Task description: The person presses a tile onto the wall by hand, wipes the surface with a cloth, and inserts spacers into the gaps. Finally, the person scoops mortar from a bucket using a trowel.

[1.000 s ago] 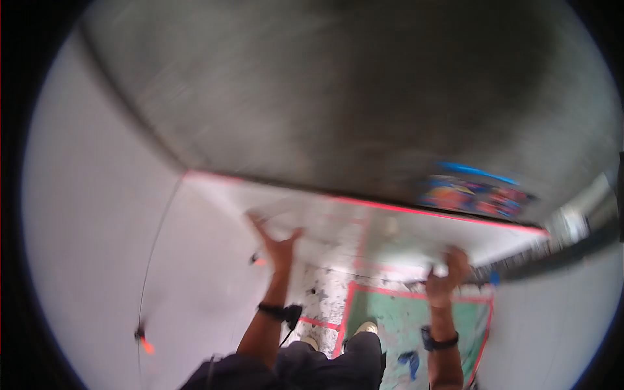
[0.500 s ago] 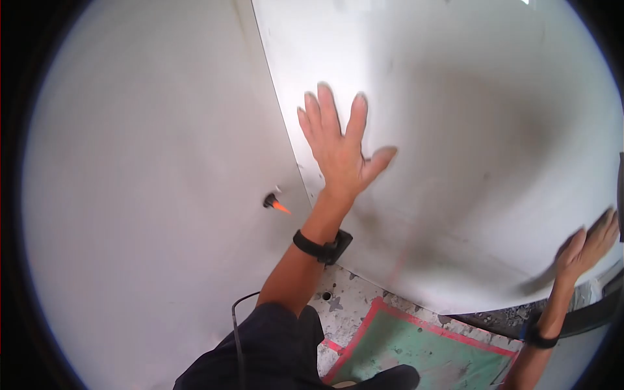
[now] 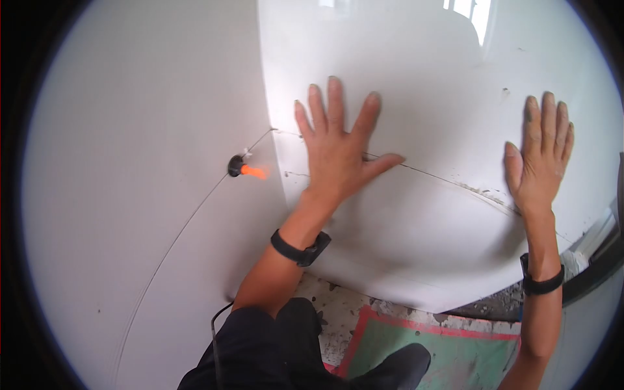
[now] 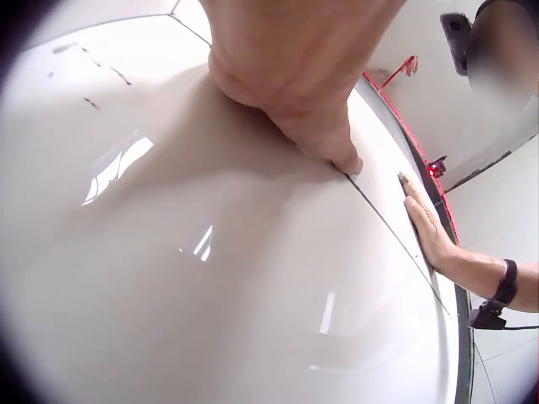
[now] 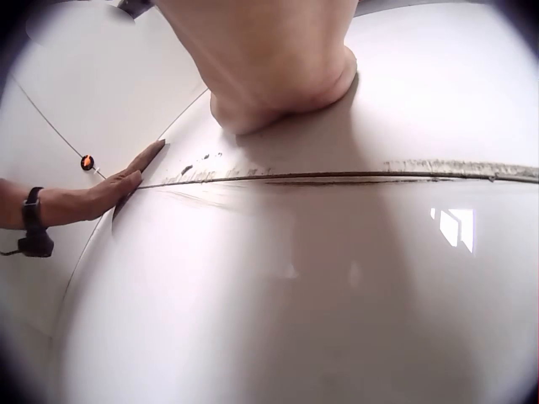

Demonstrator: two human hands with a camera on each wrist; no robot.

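Two glossy white panels meet at a thin dark seam, the upper panel (image 3: 448,97) above and the lower panel (image 3: 416,227) below. My left hand (image 3: 338,156) lies flat with fingers spread on the upper panel, its thumb beside the seam. To the right, my right hand (image 3: 541,156) rests flat on the same panel, fingers straight and pointing up. Grey smudges line the seam between the hands. In the right wrist view the seam (image 5: 337,175) runs just past the heel of the right hand (image 5: 282,76).
A black and orange clip (image 3: 247,169) sits on a seam of the left wall (image 3: 162,130). Below are a speckled floor (image 3: 331,292) and a green sheet (image 3: 442,351) edged with red tape. A dark curved edge (image 3: 595,279) stands at the right.
The large panel's lower edge has come down to meet the lower panel at a seam. My right hand has moved up and inward onto the panel; my left stays spread on it.
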